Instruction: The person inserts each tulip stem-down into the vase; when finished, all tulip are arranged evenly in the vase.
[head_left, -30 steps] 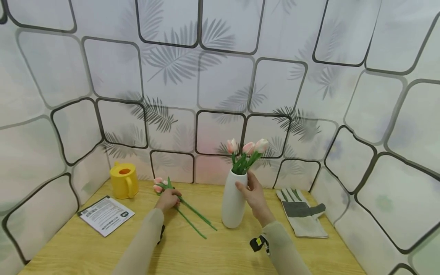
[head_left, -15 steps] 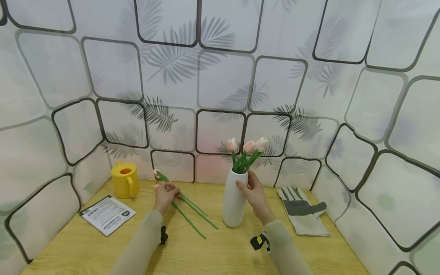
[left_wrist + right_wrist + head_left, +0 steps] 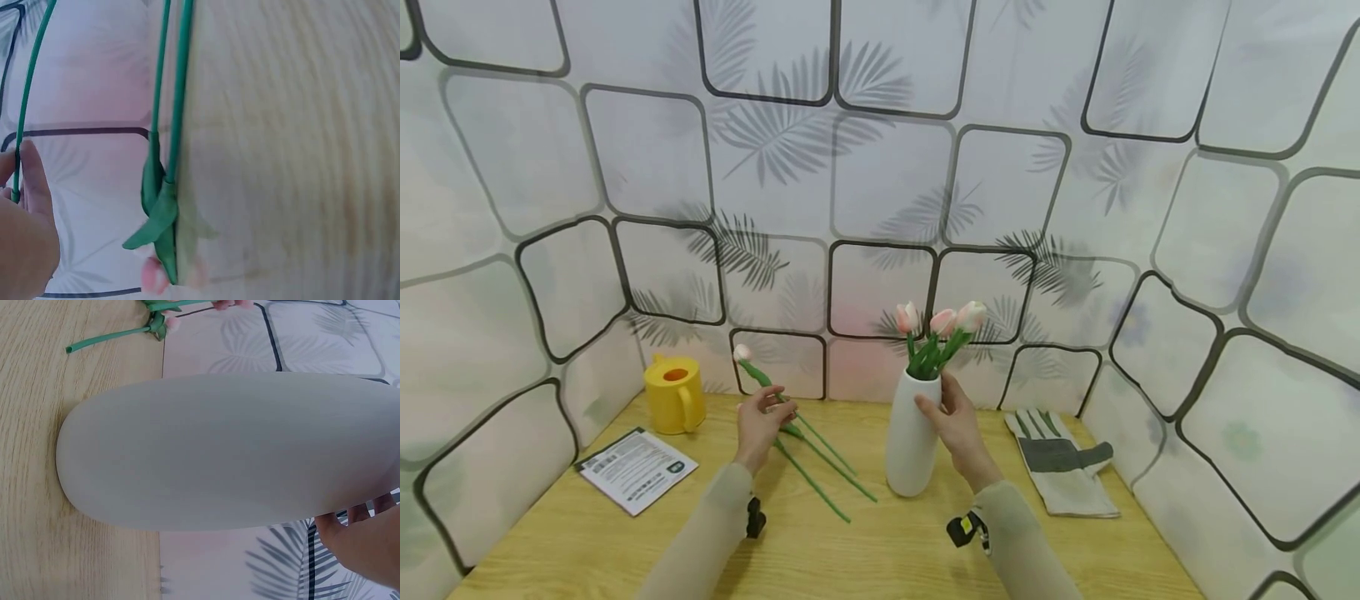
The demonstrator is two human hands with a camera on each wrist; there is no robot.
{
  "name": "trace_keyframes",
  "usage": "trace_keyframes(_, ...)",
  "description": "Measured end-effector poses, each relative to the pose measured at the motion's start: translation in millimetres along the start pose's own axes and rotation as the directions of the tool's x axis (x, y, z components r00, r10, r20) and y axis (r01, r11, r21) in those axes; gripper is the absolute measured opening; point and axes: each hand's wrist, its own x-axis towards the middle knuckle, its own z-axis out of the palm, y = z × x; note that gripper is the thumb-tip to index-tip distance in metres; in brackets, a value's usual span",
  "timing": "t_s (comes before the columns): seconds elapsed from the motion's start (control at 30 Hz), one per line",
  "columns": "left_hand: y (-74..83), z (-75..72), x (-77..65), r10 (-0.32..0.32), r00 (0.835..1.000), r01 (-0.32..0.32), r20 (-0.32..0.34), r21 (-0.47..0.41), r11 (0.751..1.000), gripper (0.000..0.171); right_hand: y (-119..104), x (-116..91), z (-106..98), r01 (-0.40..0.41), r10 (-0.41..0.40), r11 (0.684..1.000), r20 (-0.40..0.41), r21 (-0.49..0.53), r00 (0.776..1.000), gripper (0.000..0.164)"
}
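Note:
In the head view my left hand (image 3: 762, 425) pinches the green stem of a pale pink tulip (image 3: 742, 353), its bloom tilted up and left. The left wrist view shows thumb and fingertip on that stem (image 3: 28, 87). Beside it two more tulips (image 3: 164, 206) lie on the table, their stems (image 3: 820, 492) pointing toward the vase. My right hand (image 3: 958, 433) holds the upper right side of a tall white vase (image 3: 910, 446), which stands upright. Several pink tulips (image 3: 942, 323) stick out of its mouth. In the right wrist view the vase (image 3: 212, 453) hides part of the hand.
A yellow watering can (image 3: 673, 396) stands at the back left, with a printed booklet (image 3: 636, 471) in front of it. Grey and white work gloves (image 3: 1060, 467) lie at the right. A patterned curtain (image 3: 880, 183) encloses the wooden table (image 3: 842, 558).
My left hand has picked one tulip up from the bunch, and its bloom has risen. The other two stay on the table. My right hand keeps hold of the vase.

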Motion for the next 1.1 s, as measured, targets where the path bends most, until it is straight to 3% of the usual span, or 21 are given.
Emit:
trace_keyframes(0.17,9.9,2.6,-3.6,0.06,0.998,-0.06,-0.025,0.017,0.998,0.029,0,-1,0,-0.001,0.001,1.0,-0.002,-0.002,1.0,0.069)
trace_keyframes(0.37,25.2,7.1,-5.2,0.117,0.993,-0.118,-0.023,-0.027,0.993,0.037,1,1,0,0.007,-0.007,1.0,-0.002,-0.003,1.0,0.068)
trace_keyframes(0.6,48.4,11.5,-8.5,0.2,0.976,-0.208,-0.083,-0.096,0.973,0.04,0,4,5,0.024,-0.024,1.0,0.009,-0.002,1.0,0.065)
trace_keyframes(0.73,63.0,16.8,-12.7,0.196,0.977,-0.204,-0.086,-0.099,0.974,0.046,1,4,6,0.021,-0.021,1.0,0.006,-0.002,1.0,0.066)
trace_keyframes(0.93,78.6,29.8,-13.7,0.155,0.985,-0.169,-0.077,-0.226,0.959,0.047,3,2,2,0.023,-0.023,1.0,-0.008,0.007,1.0,0.068)
trace_keyframes(1.1,86.7,36.5,-12.0,0.154,0.983,-0.176,-0.096,-0.292,0.94,0.046,3,2,0,0.043,-0.043,0.999,-0.002,0.01,0.999,0.066)
